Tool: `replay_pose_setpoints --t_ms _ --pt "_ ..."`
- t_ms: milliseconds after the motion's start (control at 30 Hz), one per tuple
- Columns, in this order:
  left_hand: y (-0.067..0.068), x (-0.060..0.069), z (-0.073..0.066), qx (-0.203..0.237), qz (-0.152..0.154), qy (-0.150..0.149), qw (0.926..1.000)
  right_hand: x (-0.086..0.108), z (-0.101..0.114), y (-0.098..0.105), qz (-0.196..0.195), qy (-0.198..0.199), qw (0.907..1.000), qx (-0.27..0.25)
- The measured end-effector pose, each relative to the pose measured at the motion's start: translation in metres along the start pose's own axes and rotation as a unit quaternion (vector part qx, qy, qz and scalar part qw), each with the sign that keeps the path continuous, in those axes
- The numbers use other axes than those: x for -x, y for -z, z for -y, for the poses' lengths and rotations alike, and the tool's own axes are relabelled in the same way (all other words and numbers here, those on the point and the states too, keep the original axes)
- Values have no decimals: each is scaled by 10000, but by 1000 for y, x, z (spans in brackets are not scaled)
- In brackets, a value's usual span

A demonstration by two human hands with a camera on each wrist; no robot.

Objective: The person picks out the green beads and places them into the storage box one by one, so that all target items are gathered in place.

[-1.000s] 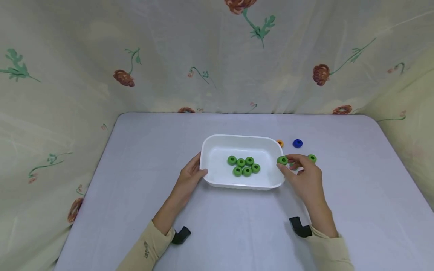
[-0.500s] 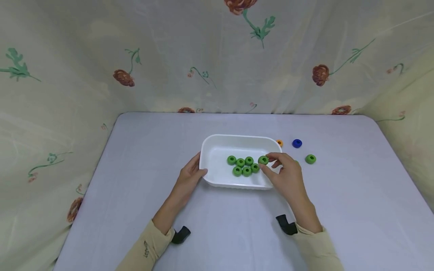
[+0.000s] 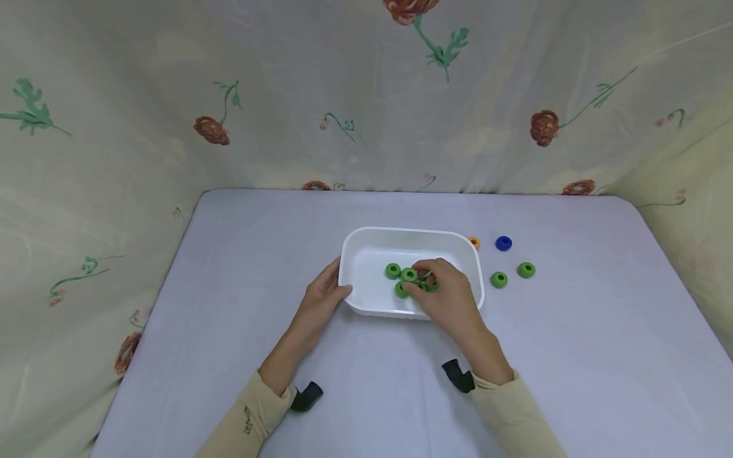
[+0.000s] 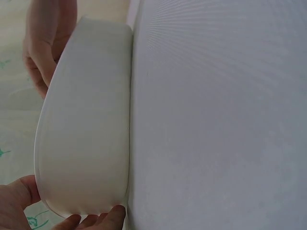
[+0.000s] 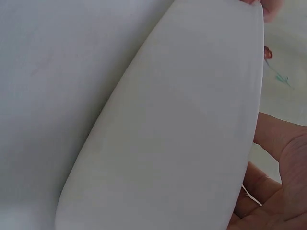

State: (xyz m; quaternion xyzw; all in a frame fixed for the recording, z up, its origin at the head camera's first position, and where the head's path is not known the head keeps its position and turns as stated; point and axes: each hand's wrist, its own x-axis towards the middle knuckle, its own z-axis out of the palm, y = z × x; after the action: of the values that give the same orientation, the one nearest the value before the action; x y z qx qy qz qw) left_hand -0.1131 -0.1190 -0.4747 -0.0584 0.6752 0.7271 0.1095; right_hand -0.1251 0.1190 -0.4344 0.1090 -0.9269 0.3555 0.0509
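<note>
A white plastic tray (image 3: 366, 299) lies on the table, and several round green beads with dark holes (image 3: 392, 271) are inside it. My left hand (image 3: 324, 299) grips the tray's left end, thumb over the rim and fingers along the outer wall; the left wrist view shows its fingertips (image 4: 115, 214) against that wall. Above the tray's floor, my right hand (image 3: 449, 299) pinches a green bead (image 3: 409, 275) between thumb and fingers, partly covering the beads beneath. In the right wrist view the tray wall (image 5: 168, 120) hides the fingertips of that hand (image 5: 283, 177).
Right of the tray, two green beads (image 3: 499, 280) (image 3: 526, 270) lie on the white-covered table (image 3: 601, 331). A blue bead (image 3: 504, 243) and an orange bead (image 3: 474, 242) sit farther back, the orange one close to the tray's rim. A flowered curtain (image 3: 366, 95) hangs behind.
My right hand has carried the green bead leftward from the tray's right rim to over the beads inside. The left hand keeps its grip on the tray, which stays in place.
</note>
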Motion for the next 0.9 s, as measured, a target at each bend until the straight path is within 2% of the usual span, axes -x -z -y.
replay_pose_setpoints --t_ms 433,733,900 --pt "0 -2 2 6 -27 27 10000 -10 9 -22 473 4 9983 327" --pt "1 -2 4 -28 -32 31 10000 -18 12 -30 860 -27 9948 546" --pt "1 -3 5 -36 -41 41 10000 -22 13 -31 932 -31 9930 718"
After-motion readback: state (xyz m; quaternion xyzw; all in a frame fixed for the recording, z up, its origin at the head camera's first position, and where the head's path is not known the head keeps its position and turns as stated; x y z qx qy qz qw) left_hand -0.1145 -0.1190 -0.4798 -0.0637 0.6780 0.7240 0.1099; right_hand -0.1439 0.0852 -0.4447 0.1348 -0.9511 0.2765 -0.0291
